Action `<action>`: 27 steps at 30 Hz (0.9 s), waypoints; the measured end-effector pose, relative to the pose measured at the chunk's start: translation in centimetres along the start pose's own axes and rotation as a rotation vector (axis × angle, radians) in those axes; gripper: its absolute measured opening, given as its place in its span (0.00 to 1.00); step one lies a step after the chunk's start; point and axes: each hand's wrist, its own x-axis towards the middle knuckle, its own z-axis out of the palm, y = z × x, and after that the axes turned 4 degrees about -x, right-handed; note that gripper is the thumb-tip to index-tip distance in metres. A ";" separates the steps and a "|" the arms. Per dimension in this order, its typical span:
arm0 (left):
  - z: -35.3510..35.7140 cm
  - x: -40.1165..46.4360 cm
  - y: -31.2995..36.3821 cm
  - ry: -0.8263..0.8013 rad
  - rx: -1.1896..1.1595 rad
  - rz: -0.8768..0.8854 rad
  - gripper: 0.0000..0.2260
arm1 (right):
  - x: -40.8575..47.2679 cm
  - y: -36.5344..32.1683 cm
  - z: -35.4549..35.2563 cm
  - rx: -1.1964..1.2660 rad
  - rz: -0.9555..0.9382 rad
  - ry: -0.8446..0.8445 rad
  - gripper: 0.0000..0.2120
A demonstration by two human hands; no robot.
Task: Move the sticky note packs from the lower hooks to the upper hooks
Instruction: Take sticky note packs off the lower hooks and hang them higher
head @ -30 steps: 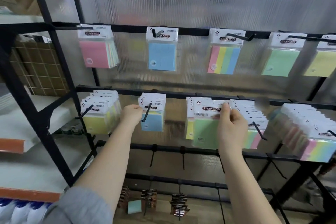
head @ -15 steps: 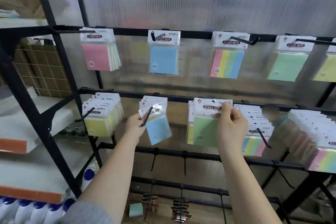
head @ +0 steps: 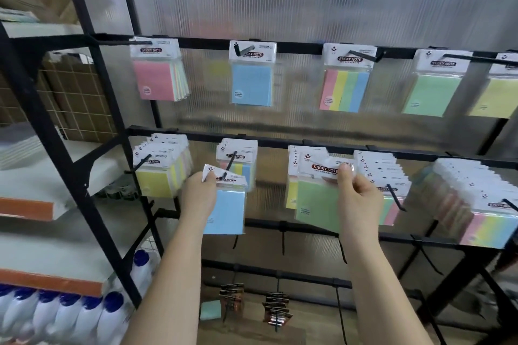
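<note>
Left hand [head: 199, 196] pinches the white card top of a blue pack [head: 225, 209], shiny clear wrap, at the tip of a black metal lower hook [head: 228, 166]. Right hand [head: 357, 199] grips a flat green square pack [head: 318, 200] w/ "STICKY NOTE" label, held near the lower bar [head: 280, 142]. Upper hooks [head: 364, 54] hold more packs.

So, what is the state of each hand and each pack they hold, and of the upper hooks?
left hand: grips blue pack by its header
blue pack: at the hook's tip, nearly off
right hand: pinches green pack's header
green pack: held, off any hook
upper hooks: each carries packs
</note>
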 end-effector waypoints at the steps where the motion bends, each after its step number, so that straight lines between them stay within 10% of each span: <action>1: -0.2 -0.4 0.1 0.003 0.023 0.007 0.14 | -0.1 0.1 -0.2 0.009 0.010 -0.008 0.26; 15: -1.6 -3.7 3.3 0.153 -0.042 -0.011 0.16 | 1.1 -1.1 -2.1 0.012 0.111 -0.145 0.12; 27: -4.0 -2.5 10.8 0.247 -0.195 0.444 0.18 | 1.5 -0.8 0.2 -0.022 0.089 -0.056 0.16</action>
